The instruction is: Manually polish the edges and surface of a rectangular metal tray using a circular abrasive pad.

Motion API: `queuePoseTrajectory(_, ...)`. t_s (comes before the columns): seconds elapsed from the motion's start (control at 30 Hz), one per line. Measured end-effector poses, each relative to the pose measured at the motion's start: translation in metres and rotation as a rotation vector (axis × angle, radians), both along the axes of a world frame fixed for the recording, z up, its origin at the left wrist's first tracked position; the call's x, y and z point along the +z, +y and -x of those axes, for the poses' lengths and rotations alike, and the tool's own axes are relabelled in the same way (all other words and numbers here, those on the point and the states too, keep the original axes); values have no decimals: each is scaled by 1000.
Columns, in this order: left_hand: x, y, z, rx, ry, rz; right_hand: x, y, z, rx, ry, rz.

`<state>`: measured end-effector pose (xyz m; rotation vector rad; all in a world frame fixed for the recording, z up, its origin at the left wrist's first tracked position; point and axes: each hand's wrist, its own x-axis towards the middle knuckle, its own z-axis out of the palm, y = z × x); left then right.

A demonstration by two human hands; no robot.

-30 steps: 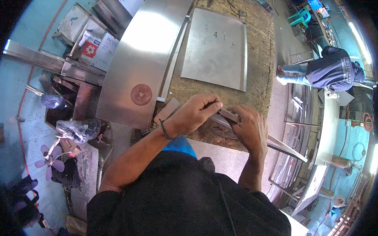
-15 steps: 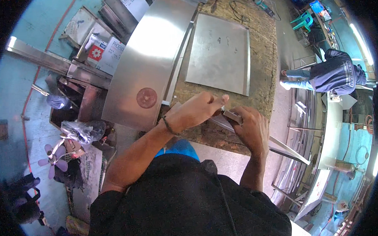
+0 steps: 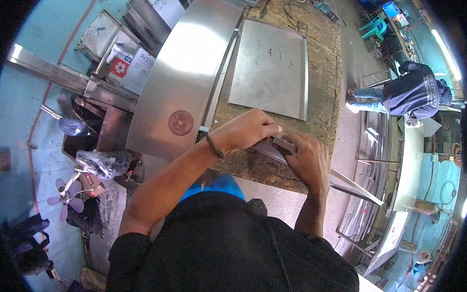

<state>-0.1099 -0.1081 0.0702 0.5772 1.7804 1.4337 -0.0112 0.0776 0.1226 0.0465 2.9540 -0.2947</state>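
Over the near edge of the wooden workbench (image 3: 324,81), my two hands work close together. My right hand (image 3: 310,159) is closed around a short flat grey metal piece (image 3: 284,144), which sticks out between thumb and fingers toward the left hand. My left hand (image 3: 246,130), a dark band on its wrist, has its fingers pinched together beside that piece; what they grip is hidden. Beneath both hands runs a long, thin metal strip (image 3: 356,187), projecting past the bench's right edge. Farther in on the bench lies a flat metal panel (image 3: 269,67) with folded edges and handwritten marks.
Left of the bench is a large shiny metal sheet (image 3: 189,60) bearing a reddish-brown disc (image 3: 181,122). A corded power tool (image 3: 325,11) lies at the bench's far end. To the right, a person (image 3: 411,91) in dark clothing bends over another worktable (image 3: 411,160). A purple-bladed fan (image 3: 66,200) stands at left.
My left hand has shifted slightly, its fingers now more curled and the thumb lower. The right hand and metal piece have moved only a little. The panel stays in place.
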Motion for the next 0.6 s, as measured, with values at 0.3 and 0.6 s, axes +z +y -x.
queuePoseTrajectory(0.3, -14, -5, -21, 174, 58, -237, -3, 5, 5, -21, -85, 69)
queuePoseTrajectory(0.6, -15, -16, -20, 198, 191, -300, -1, -4, 8, -13, -75, 58)
